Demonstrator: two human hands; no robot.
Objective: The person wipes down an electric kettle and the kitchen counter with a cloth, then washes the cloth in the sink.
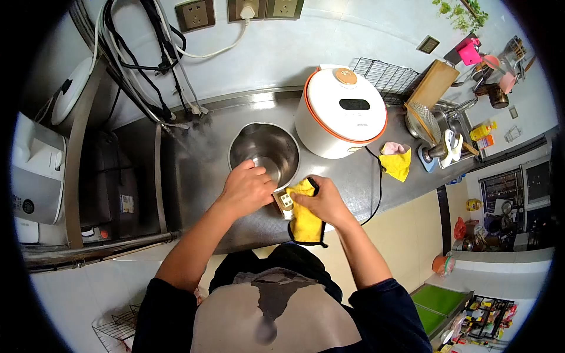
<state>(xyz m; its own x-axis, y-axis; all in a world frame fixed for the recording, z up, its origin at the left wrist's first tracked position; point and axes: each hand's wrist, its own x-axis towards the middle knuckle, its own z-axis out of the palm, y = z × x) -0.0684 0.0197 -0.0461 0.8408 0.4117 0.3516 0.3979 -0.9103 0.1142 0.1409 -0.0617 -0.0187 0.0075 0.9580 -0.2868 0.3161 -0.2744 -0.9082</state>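
At the left, a bundle of cables (168, 65) hangs down the wall above the steel table (197, 176), its plugs near the table's back edge. To the right stands a metal saucepan (265, 154), upright on the table, open-topped and round. Its inside is grey and shiny, with darker patches on the wall and a bright reflection low down; the rim is thin and pale. A short handle (284, 203) with a light, patterned patch points from the near side of the pan toward the person.

The left hand (247, 188) is at the pan's near-left rim, its fingers curled together and reaching just over the edge; whether they grip the metal cannot be told. The pan's opening lies beyond these fingers, and the handle just to their right.

The right hand (321, 203) holds a yellow cloth (307, 220) with black edging, the fingers closed narrowly on its upper part, beside the handle. The cloth hangs toward the person, and the pan lies ahead and to the left of these fingers.

Farther right, a white rice cooker (338, 112) with an orange rim stands with its lid down, near the pan. Beyond it lies a second cloth (396, 162), yellow and pink.
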